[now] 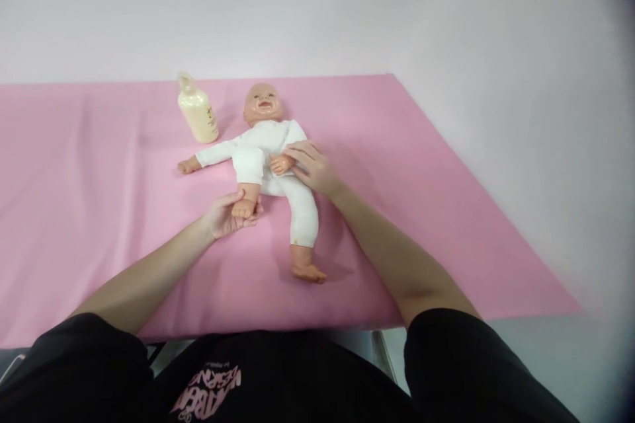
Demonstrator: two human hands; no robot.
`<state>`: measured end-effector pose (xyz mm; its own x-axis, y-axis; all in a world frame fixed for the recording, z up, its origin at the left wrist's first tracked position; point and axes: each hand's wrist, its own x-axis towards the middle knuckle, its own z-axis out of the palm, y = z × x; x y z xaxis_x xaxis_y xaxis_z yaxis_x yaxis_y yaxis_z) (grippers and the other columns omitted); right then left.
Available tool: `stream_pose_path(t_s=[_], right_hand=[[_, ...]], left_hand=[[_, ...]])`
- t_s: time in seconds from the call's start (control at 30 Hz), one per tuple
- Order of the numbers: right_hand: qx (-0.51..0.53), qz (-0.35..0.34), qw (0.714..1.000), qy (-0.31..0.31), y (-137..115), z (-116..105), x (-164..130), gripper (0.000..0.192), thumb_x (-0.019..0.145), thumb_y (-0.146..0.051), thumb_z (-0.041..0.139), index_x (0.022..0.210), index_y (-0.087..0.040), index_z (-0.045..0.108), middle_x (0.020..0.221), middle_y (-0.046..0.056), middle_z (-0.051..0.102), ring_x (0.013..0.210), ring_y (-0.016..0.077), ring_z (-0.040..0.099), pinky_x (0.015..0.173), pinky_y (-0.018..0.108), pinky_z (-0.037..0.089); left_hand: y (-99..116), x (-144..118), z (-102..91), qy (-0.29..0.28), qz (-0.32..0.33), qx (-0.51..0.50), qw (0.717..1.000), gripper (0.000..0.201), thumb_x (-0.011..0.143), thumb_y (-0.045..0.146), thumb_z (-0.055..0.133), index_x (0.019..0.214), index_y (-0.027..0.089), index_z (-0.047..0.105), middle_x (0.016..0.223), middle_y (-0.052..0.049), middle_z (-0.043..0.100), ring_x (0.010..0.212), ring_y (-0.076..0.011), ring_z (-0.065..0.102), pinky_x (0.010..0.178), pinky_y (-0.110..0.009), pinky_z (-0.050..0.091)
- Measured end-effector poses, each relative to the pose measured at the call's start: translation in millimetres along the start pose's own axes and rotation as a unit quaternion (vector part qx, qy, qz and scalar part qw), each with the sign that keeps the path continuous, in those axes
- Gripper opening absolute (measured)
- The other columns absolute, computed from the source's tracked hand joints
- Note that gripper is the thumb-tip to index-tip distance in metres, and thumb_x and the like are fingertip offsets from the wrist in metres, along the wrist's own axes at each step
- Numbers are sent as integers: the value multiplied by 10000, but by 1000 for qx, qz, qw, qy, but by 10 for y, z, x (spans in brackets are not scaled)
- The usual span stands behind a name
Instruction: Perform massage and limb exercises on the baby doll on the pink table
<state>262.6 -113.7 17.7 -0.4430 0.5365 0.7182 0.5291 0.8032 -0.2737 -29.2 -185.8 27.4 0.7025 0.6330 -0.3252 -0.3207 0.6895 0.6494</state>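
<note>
Baby doll (270, 145) supine, long axis head-far/feet-near | left hand (229, 215) cups bent leg's foot (244, 207) | right hand (313, 168) flat, open, on doll's hip, nearer torso

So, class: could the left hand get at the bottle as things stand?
Probably yes. The left hand holds the doll's foot, and the bottle stands beyond it on the pink sheet, with only bare sheet and the doll's outstretched arm between.
</note>
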Motion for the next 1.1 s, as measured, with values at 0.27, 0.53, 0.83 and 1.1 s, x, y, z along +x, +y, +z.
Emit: stream_pose_path(t_s=[0.27,0.53,0.83,1.1], right_hand=[[82,95,984,129,150,-28,-45,353,912,-382,691,1248,-290,634,1247,77,706,1209,284,655,1119,536,508],[320,370,805,337,704,-166,-181,469,826,-447,713,1237,-290,549,1452,71,579,1320,235,611,1142,534,492],[372,511,688,357,990,-145,-303,402,873,-431,593,1262,-336,559,1227,36,699,1231,238,691,1110,546,525],[226,232,899,296,406,-116,-25,508,805,-557,749,1192,-283,567,1328,65,650,1272,280,638,1119,502,525]], left_hand=[[-49,-50,-99,-211,-118,87,967,523,792,452,830,1131,109,629,1016,-150,763,788,-237,760,728,-353,632],[-22,-128,-10,-322,-230,279,875,507,803,520,828,1160,178,712,1048,-107,776,1036,-294,756,886,-367,614],[-29,-106,-10,-351,-221,265,870,476,820,503,813,1131,160,699,992,-96,770,989,-270,760,904,-358,602],[-34,-73,-62,-200,-43,76,976,653,710,755,780,917,167,588,699,-20,627,671,-193,629,761,-417,611]])
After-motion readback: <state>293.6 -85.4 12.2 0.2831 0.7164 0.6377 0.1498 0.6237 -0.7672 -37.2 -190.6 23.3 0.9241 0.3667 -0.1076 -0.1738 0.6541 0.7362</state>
